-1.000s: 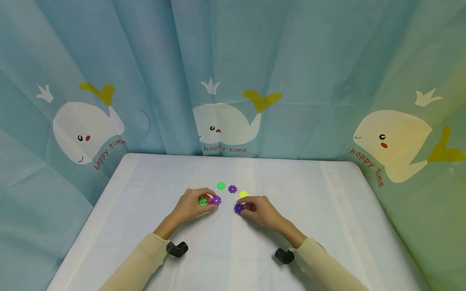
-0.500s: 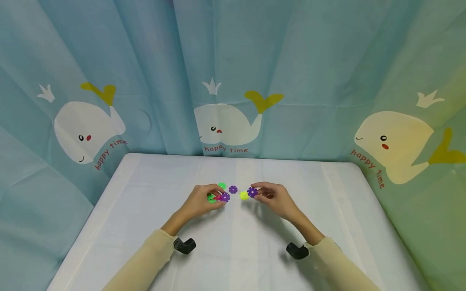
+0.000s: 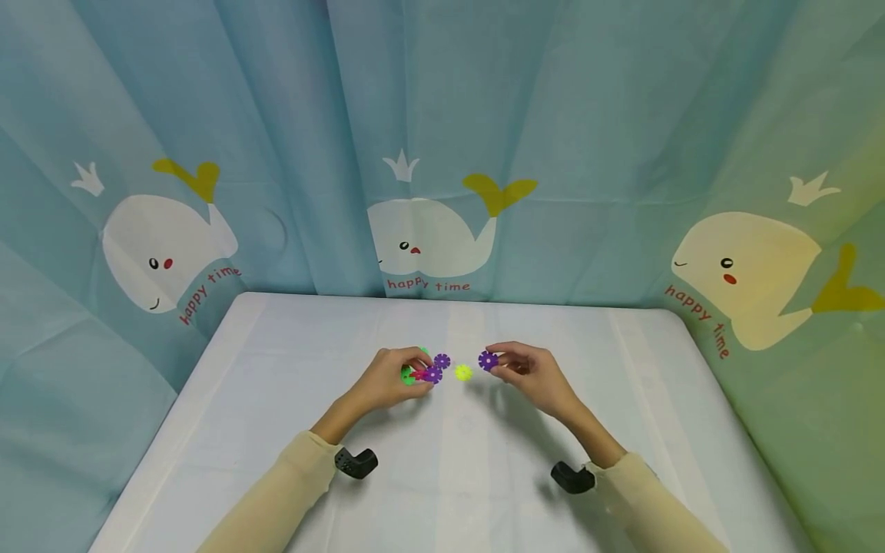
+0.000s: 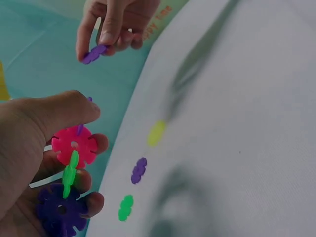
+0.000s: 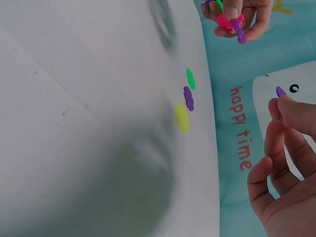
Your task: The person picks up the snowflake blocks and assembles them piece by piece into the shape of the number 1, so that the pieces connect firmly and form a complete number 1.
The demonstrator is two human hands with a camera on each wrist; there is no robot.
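The left hand (image 3: 387,379) grips a short chain of slotted flower discs (image 4: 66,149) above the white table (image 3: 442,484), thumb on one side and curled fingers on the other. In the left wrist view the chain runs from the thumb tip back toward the palm: a purple end disc (image 3: 436,377), a pink disc (image 4: 88,148), a green disc (image 4: 69,176) and a dark purple disc (image 4: 55,217), neighbours set at angles. In the head view its long axis lies roughly level, the purple end pointing right, toward the other hand.

The right hand (image 3: 537,376) pinches a single purple disc (image 3: 485,365) between thumb and fingertips, also raised, well apart from the chain. The head view shows its round face; the right wrist view catches it nearly edge-on.

Between the hands and beyond them, three loose discs lie flat in a slanting row: a yellow disc (image 3: 463,373), a second purple disc (image 3: 442,357) and a second green disc (image 5: 190,79), largely hidden behind the left hand in the head view.
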